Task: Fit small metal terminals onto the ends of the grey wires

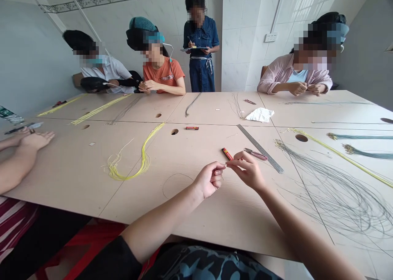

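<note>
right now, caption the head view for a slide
Left hand and right hand close together near a metal ruler

Plain black sleeve (112, 257) ending near the elbow, dark top (196, 265) with blue-grey printed shapes, bare forearms (172, 215)

a tiny pale piece (225, 164), too small to make out, between pinched fingers (238, 163)

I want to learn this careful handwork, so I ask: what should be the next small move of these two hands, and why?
Perhaps hold the left hand steady and let the right hand adjust its pinch slightly. Both pinch close together at a tiny piece, too small to make out, so a gentle motion seems safer.
</note>
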Motion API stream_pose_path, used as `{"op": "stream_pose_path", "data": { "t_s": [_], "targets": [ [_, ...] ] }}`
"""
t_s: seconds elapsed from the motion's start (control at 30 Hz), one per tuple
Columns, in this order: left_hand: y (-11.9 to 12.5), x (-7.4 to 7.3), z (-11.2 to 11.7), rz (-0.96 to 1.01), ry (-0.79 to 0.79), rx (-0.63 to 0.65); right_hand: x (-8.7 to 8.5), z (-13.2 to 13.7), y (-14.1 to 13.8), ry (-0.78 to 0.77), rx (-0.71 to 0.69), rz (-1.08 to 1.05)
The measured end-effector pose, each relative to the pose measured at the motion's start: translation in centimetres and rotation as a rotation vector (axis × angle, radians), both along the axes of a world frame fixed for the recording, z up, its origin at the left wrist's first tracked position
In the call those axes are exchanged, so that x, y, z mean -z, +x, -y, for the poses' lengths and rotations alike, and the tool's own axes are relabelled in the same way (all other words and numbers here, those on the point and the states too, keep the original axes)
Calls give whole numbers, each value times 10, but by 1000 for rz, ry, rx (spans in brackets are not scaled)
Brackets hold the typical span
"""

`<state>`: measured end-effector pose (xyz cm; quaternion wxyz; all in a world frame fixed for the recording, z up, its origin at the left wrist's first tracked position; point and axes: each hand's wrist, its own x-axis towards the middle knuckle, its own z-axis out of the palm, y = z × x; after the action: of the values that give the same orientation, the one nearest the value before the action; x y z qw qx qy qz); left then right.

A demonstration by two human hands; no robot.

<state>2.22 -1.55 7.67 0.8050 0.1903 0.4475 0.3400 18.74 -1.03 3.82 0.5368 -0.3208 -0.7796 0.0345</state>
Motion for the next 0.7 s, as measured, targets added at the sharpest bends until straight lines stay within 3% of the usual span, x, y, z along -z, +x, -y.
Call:
{"op": "stream_pose_path", "data": {
  "t_s": [0.47,0.6,0.7],
  "targets": [
    [-1,2,0,-5,18,22,1,2,-4,-2,5,37],
    [-4,3,1,-41,181,80,-6,6,-2,-100,56,-54],
    [-11,1,4,-150,445,131,-13,8,4,-253,164,-205]
  ]
}}
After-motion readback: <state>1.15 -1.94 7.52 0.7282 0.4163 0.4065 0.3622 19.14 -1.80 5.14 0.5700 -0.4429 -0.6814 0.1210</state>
